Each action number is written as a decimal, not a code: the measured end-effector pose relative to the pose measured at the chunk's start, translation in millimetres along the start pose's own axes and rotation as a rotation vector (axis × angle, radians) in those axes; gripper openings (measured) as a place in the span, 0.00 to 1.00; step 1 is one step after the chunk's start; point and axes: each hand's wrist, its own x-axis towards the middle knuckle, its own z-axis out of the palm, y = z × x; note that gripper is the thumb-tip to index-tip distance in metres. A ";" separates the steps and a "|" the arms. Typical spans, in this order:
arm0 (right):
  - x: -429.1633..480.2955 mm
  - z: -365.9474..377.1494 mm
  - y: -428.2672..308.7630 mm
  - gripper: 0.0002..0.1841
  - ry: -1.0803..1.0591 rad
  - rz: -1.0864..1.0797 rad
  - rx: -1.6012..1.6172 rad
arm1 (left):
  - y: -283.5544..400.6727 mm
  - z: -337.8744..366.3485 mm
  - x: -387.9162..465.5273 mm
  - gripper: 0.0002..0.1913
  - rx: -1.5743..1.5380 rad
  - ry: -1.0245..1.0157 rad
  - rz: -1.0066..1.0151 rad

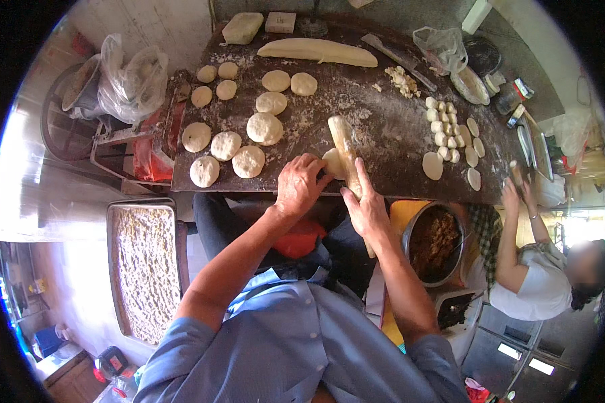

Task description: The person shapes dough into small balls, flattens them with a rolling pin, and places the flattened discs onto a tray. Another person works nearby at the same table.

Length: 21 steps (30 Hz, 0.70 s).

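A wooden rolling pin (344, 146) lies across the right part of a small dough round (333, 163) near the front edge of the floured table. My right hand (367, 209) is on the pin's near part, thumb and forefinger on either side of it. With thumb and fingers, my left hand (302, 184) holds the left edge of the dough round. Flat filled-looking dough rounds (265, 128) are spread over the table's left half. To the right are small dough pieces (443, 126) in rows, with thin dough wrappers (432, 166) around them. A long dough log (317, 52) lies at the back.
A metal bowl of brown filling (434, 242) stands below the table at right, beside my right forearm. A large tray (143, 269) is at left. A co-worker (529, 282) holds another rolling pin at the table's right end. A long flat blade (401, 60) lies at the back right.
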 end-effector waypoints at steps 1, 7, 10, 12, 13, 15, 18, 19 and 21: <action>-0.2 -2.6 -2.1 0.41 0.003 -0.002 -0.012 | 0.4 1.5 0.1 0.14 0.016 -0.017 -0.004; -13.8 -0.6 0.9 0.40 -0.063 -0.054 -0.122 | 3.5 -3.1 -6.1 0.13 -0.007 -0.051 0.031; -7.5 -0.3 19.3 0.40 -0.001 -0.044 0.102 | 10.4 -1.2 0.8 0.14 0.040 -0.032 -0.099; 4.3 0.1 31.3 0.40 0.043 -0.031 0.279 | 15.4 4.1 13.0 0.17 0.106 -0.118 -0.170; 10.8 0.0 35.9 0.40 0.096 -0.059 0.360 | 19.4 8.3 18.9 0.20 0.151 -0.187 -0.189; 26.5 0.7 41.1 0.40 0.231 -0.127 0.451 | 24.2 14.5 29.1 0.22 0.191 -0.259 -0.187; 48.9 -5.4 44.5 0.40 0.287 -0.040 0.514 | 26.8 14.3 31.8 0.19 -0.115 -0.177 -0.209; 55.5 -5.5 44.5 0.40 0.347 -0.129 0.438 | 24.8 9.3 30.8 0.19 -0.228 -0.259 -0.349; 63.5 -6.6 45.3 0.39 0.287 -0.051 0.594 | 18.1 -10.6 22.0 0.22 -0.459 -0.244 -0.463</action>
